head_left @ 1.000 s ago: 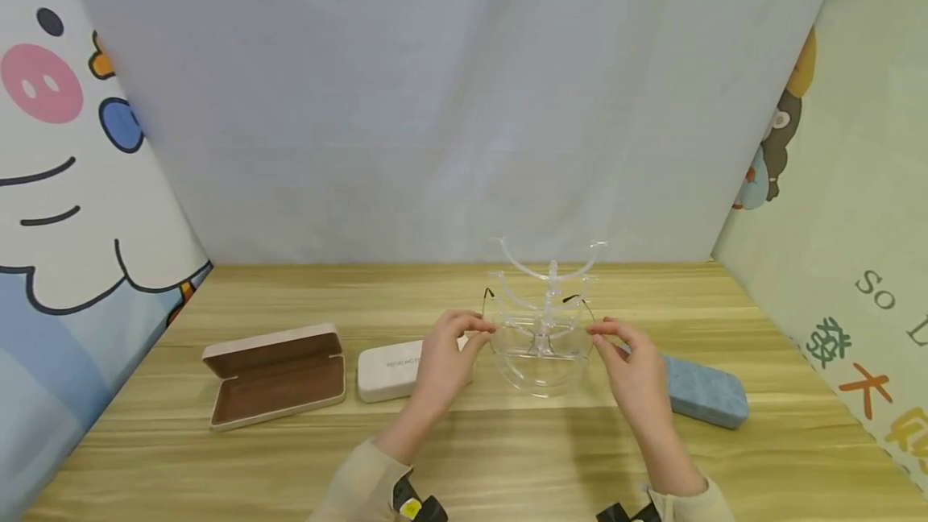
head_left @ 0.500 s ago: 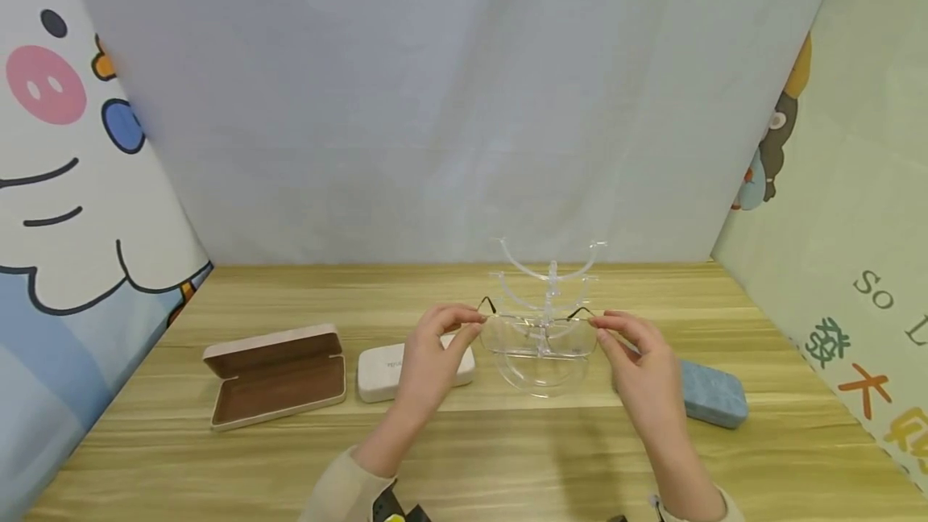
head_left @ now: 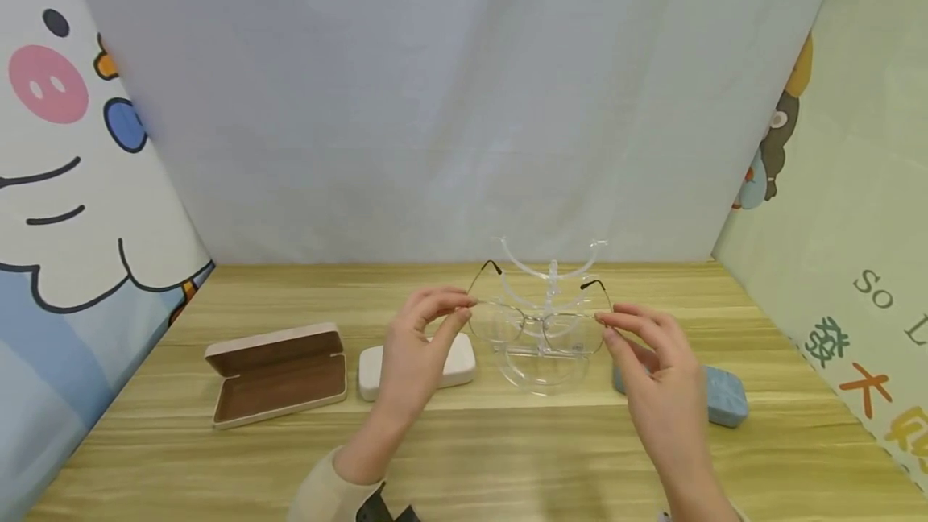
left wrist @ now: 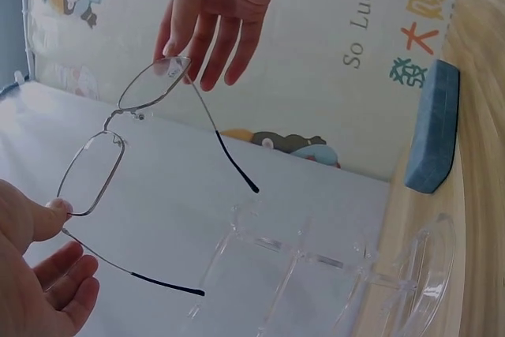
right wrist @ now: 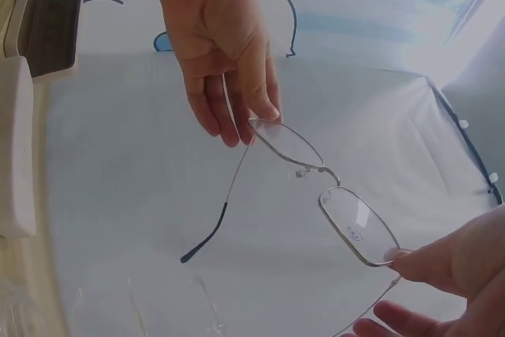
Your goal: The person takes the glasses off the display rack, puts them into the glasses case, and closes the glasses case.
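A pair of thin metal-framed eyeglasses (head_left: 535, 319) is held up in front of a clear tiered display stand (head_left: 553, 276), its arms unfolded and their dark tips pointing away from me. My left hand (head_left: 419, 349) pinches the left end of the frame near the hinge, thumb against the rim. At the opposite end my right hand (head_left: 661, 377) pinches the other hinge corner. In the left wrist view, the eyeglasses (left wrist: 110, 128) are well apart from the stand (left wrist: 316, 254). A small printed mark shows on one lens in the right wrist view.
An open case (head_left: 283, 385) with brown lining lies at the left. Beside it a shut white case (head_left: 457, 365) is partly behind my left hand. A blue case (head_left: 725, 397) lies partly behind my right hand. A pale curtain (head_left: 464, 103) hangs behind the wooden table (head_left: 478, 457).
Both hands have lifted the eyeglasses off the stand and drawn them toward me, the hands moving slightly apart. The stand and the cases have stayed in place.
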The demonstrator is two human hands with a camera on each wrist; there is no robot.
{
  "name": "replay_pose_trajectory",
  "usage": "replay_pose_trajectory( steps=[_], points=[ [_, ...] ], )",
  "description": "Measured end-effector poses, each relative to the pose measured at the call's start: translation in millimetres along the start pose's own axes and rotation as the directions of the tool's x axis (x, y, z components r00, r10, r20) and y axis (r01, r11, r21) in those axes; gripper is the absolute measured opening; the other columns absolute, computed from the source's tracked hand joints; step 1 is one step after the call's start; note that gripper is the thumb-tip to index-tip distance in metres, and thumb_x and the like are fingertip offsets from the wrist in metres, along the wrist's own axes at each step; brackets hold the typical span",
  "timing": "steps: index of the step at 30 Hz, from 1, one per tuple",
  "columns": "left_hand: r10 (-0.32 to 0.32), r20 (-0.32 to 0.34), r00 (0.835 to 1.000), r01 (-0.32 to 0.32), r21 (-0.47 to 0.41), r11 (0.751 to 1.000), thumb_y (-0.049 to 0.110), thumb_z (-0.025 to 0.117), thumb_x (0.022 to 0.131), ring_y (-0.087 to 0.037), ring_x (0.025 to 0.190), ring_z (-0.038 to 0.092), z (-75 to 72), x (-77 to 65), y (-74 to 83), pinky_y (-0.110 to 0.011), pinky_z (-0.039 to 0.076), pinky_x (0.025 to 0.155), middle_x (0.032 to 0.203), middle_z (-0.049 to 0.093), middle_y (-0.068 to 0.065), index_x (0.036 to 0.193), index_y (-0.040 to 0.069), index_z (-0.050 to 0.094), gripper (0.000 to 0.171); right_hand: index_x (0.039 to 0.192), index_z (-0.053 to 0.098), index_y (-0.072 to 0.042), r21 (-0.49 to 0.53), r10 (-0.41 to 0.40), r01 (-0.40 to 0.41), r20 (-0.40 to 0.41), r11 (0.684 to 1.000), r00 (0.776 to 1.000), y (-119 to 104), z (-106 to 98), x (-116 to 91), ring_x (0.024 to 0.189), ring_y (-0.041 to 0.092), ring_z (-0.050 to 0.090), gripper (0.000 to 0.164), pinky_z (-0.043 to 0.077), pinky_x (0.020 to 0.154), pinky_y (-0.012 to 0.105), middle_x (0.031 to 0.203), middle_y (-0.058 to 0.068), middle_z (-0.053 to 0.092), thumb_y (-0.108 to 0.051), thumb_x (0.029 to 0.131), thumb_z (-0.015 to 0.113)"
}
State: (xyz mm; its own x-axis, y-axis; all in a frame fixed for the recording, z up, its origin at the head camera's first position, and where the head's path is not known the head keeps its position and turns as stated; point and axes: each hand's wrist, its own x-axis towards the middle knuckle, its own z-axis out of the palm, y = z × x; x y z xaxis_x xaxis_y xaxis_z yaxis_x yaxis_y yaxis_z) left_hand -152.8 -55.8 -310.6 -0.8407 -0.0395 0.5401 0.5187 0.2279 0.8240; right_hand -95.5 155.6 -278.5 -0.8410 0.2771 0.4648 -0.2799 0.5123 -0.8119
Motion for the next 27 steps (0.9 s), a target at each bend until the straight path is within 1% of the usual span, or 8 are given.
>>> replay_pose_trajectory(
  steps=[3,7,11,15,21,24,27],
  points=[
    [0.025,-0.017,1.000,-0.025,0.004,1.000,0.012,0.066,0.082,-0.010,0.093,0.061,-1.4,1.6,4.0,-0.027,0.050,0.082,0.102,0.063,0.001,0.090,0.011,0.070,0.009,0.096,0.070,-0.009,0.003,-0.074,0.074,-0.029,0.997,0.997,-4.2,-1.1,-1.5,0.091,-0.001,0.058,0.015,0.047,0.077,0.009,0.106,-0.008,0.056,-0.005,0.085,0.062],
    [0.052,-0.036,0.998,-0.052,0.003,0.999,0.012,0.066,0.082,-0.009,0.094,0.061,-2.4,3.8,7.5,-0.030,0.050,0.083,0.102,0.065,0.000,0.090,0.011,0.071,0.009,0.096,0.070,-0.009,0.013,-0.152,0.154,-0.063,0.988,0.986,-6.6,0.2,-0.8,0.090,-0.002,0.059,0.016,0.047,0.077,0.008,0.106,-0.005,0.057,-0.003,0.084,0.062],
    [0.065,-0.053,0.996,-0.066,-0.007,0.998,0.009,0.066,0.082,-0.009,0.096,0.060,-3.4,2.8,7.1,-0.029,0.049,0.084,0.102,0.066,-0.001,0.089,0.009,0.070,0.009,0.095,0.071,-0.007,0.037,-0.193,0.196,-0.083,0.980,0.978,-5.0,4.8,2.0,0.093,-0.001,0.058,0.016,0.046,0.078,0.007,0.105,-0.001,0.060,0.000,0.083,0.063],
    [0.069,-0.075,0.995,-0.070,-0.004,0.998,0.007,0.065,0.082,-0.008,0.096,0.061,-4.8,1.7,4.6,-0.025,0.049,0.085,0.100,0.068,0.000,0.089,0.008,0.070,0.009,0.094,0.071,-0.006,0.047,-0.239,0.243,-0.075,0.969,0.968,-1.7,11.0,4.6,0.097,-0.001,0.057,0.016,0.045,0.080,0.008,0.105,0.005,0.062,0.001,0.083,0.062],
    [0.073,-0.107,0.992,-0.072,0.008,0.997,0.006,0.064,0.082,-0.009,0.089,0.062,-6.3,0.3,4.5,-0.024,0.049,0.083,0.095,0.068,-0.002,0.090,0.007,0.069,0.009,0.094,0.070,-0.005,0.040,-0.307,0.309,-0.059,0.950,0.950,2.3,16.1,6.4,0.098,-0.002,0.057,0.016,0.046,0.080,0.009,0.106,0.005,0.064,0.003,0.082,0.062],
    [0.081,-0.116,0.990,-0.084,-0.017,0.996,0.002,0.064,0.082,-0.010,0.087,0.062,-5.4,-0.4,2.7,-0.023,0.050,0.082,0.092,0.068,-0.005,0.090,0.004,0.068,0.010,0.094,0.070,-0.003,0.047,-0.334,0.337,-0.062,0.940,0.941,5.0,18.1,7.4,0.098,-0.001,0.058,0.017,0.046,0.080,0.009,0.105,0.007,0.064,0.005,0.081,0.062],
    [0.072,-0.116,0.991,-0.081,-0.071,0.994,-0.002,0.063,0.081,-0.010,0.085,0.062,-4.7,-1.0,0.0,-0.022,0.050,0.082,0.091,0.067,-0.008,0.090,0.002,0.066,0.010,0.093,0.070,-0.002,0.052,-0.349,0.352,-0.060,0.934,0.935,7.5,19.8,8.0,0.097,0.000,0.058,0.017,0.046,0.079,0.009,0.105,0.009,0.064,0.006,0.080,0.063]
  ],
)
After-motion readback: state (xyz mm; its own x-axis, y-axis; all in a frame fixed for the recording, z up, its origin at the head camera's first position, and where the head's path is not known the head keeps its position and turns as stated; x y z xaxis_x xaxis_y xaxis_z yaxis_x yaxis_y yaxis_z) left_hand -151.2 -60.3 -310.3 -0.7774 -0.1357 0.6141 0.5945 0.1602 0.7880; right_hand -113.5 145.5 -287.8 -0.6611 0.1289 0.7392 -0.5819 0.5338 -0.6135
